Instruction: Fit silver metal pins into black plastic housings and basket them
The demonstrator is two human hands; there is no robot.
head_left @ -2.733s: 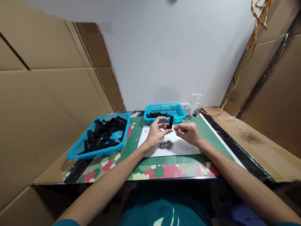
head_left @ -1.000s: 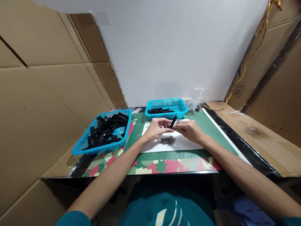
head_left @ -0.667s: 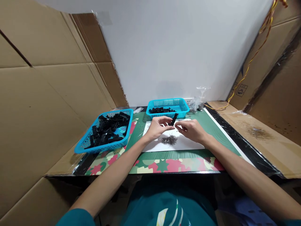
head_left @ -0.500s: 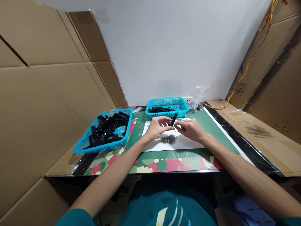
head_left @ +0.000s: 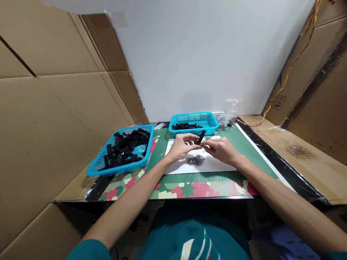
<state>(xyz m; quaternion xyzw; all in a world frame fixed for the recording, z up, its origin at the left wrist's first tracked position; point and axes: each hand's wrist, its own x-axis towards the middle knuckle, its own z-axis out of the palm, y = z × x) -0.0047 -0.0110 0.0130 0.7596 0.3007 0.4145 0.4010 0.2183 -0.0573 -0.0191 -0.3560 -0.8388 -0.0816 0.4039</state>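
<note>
A black plastic part [head_left: 201, 136] stands tilted between the fingers and thumb of my left hand [head_left: 181, 147], above a white sheet [head_left: 217, 166]. My right hand [head_left: 221, 148] is closed, its thumb and fingertips pinched against the lower end of the black part; whatever they hold is too small to make out. Below my hands, a pile of small metal pieces [head_left: 195, 160] lies on the sheet.
A blue basket [head_left: 146, 155] of black parts sits at the left, and a smaller blue basket [head_left: 213, 130] with black pieces at the back. Clear plastic bags [head_left: 227, 118] lie beside it. Cardboard walls [head_left: 67, 97] flank the table.
My right fingertips have closed in on the lower end of the black part. My left hand keeps its hold, and the view has shifted slightly.
</note>
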